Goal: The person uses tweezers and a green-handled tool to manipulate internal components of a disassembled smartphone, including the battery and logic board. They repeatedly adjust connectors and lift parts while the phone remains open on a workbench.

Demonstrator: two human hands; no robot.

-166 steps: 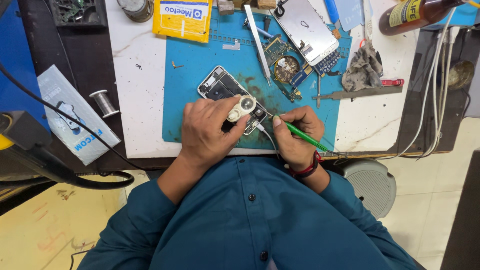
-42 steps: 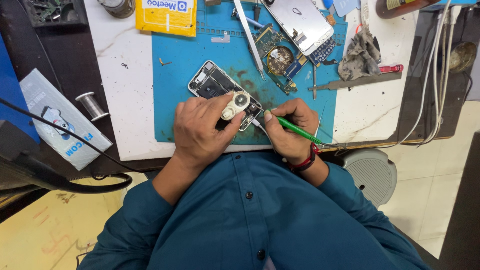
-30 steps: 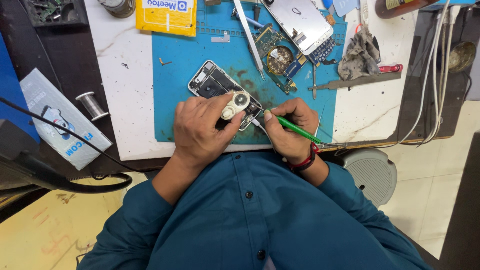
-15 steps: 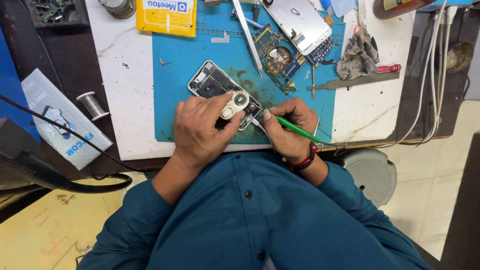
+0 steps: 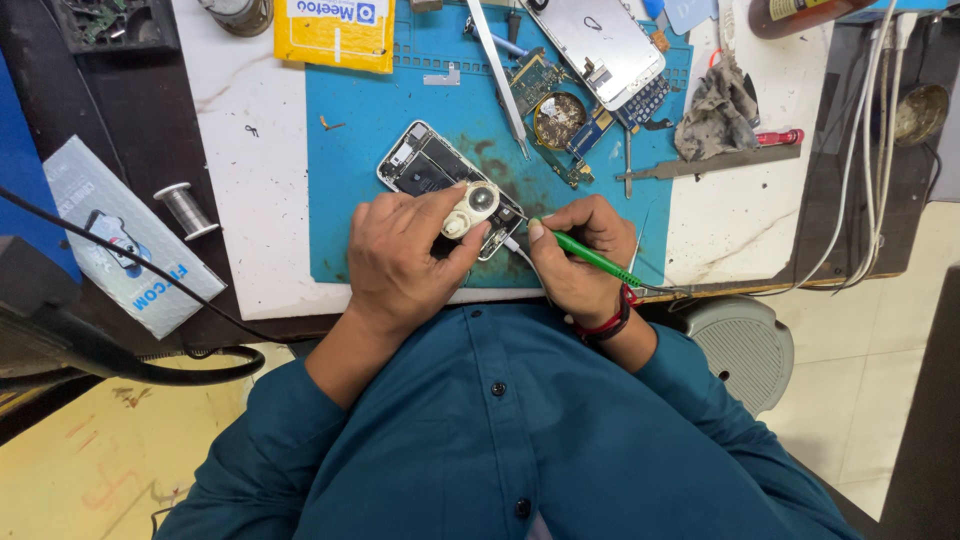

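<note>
Left hand (image 5: 400, 260) grips cream loupe (image 5: 470, 210) over opened phone (image 5: 430, 170); right hand (image 5: 580, 255), at 3 o'clock, pinches green screwdriver (image 5: 590, 258). Probing step; next needs steady tip.

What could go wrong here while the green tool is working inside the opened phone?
The green tool in the right hand points into the opened phone; a slip could scratch its exposed parts. The left hand holds a small cream loupe over the phone and covers its near end, so the tip's contact spot is partly hidden. The circuit board and metal tweezers lie loose close by and might get knocked.
</note>
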